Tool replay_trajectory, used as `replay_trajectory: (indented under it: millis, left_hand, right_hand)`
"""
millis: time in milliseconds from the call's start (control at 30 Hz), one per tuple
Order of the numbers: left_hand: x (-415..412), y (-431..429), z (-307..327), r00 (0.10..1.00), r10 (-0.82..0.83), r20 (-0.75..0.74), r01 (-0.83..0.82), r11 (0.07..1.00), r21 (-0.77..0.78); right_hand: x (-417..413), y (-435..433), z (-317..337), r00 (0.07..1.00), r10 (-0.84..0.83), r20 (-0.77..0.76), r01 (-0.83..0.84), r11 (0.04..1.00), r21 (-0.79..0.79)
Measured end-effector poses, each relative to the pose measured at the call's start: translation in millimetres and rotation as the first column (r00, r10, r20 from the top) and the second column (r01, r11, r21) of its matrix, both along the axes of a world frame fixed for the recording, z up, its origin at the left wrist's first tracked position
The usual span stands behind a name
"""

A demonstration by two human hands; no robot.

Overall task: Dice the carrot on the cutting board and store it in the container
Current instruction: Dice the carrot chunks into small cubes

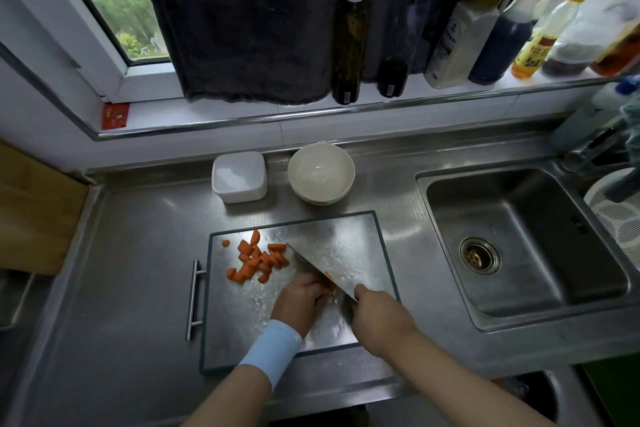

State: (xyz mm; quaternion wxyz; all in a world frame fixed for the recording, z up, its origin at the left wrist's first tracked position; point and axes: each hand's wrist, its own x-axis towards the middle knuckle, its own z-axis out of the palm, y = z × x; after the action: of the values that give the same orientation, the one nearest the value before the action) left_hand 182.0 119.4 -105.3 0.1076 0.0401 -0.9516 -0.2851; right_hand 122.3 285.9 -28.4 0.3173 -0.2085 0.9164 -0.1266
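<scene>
The diced carrot (258, 262) lies in a loose heap on the left half of the cutting board (349, 236): bright orange chunks, mostly half-rounds and short blocks, some stacked on each other, with one small round piece apart at the heap's far left edge. The board has a shiny, dimpled steel face inside a dark rim and sits on the steel counter (138, 253), with a bar handle (194, 298) on its left side.

The knife (311, 263), a broad cleaver, stands on edge across the board, its tip just beside the heap. The right hand (379, 314) is wrapped around the knife's grip, index finger reaching onto the blade. The left hand (299, 300), with a pale blue band (273, 352) on its wrist, is curled knuckles-up against the blade's left face, fingers tucked down over the carrot stub (328, 275).

Only slivers of orange show of that stub at the fingertips; its length and shape are covered by the hand. The knife's handle is hidden inside the right fist, and the cutting edge is out of sight behind the blade.

Behind the board, the white square container (239, 180) and a white bowl (321, 172) stand side by side. The container's inside looks pale and hard to read. A sink (540, 218) lies to the right. Bottles (349, 45) line the sill, those at the far right blurred and cut off.
</scene>
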Motion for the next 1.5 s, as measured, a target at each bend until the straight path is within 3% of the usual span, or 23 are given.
replay_trajectory:
  millis: [433,733,1133,1500]
  left_hand:
    - [4,0,-5,0.999,0.047,0.002,-0.047,0.999,0.009]
    - [4,0,-10,0.998,0.057,-0.027,-0.056,0.998,0.037]
    - [4,-1,-9,0.999,0.017,-0.028,-0.015,0.997,0.076]
    - [6,1,0,0.999,0.028,-0.035,-0.026,0.998,0.055]
  right_hand:
    - [10,7,16,0.995,0.055,-0.08,-0.054,0.998,0.019]
    - [20,17,44,0.998,0.054,-0.038,-0.052,0.997,0.06]
    - [7,6,4,1.0,-0.028,0.008,0.028,0.999,-0.017]
    - [4,5,6,0.998,-0.059,0.027,0.06,0.998,-0.022]
